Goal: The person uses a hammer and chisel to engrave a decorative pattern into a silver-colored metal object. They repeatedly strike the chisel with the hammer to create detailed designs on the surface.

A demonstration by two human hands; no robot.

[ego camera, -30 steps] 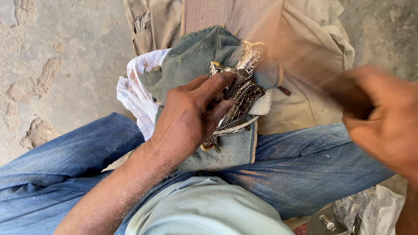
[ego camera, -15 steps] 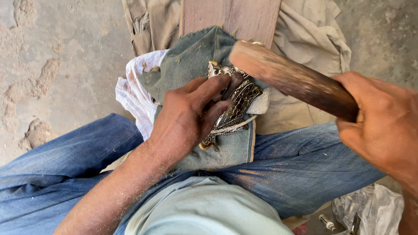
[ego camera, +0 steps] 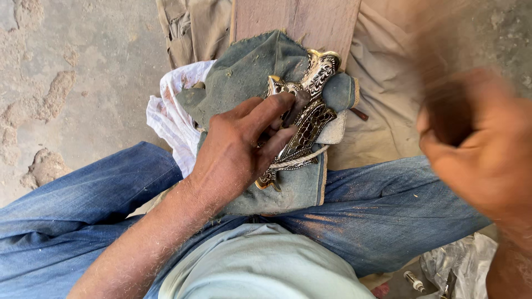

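Note:
My left hand presses down on an ornate metal piece, silver and gold with dark engraved patterns, that lies on a folded grey-green denim cloth over my lap. Its fingers and thumb pin the piece near its middle. At the right, my right hand is raised and blurred by motion, closed around a brown wooden mallet whose head streaks upward out of clear sight.
A wooden plank lies under the cloth, on beige fabric. A white striped rag sticks out at the left. My blue jeans frame the work. Crumpled plastic and small tools lie at the lower right on the concrete floor.
The mallet, which rested on the metal piece half a second ago, has swung up and to the right. My left hand has stayed on the piece.

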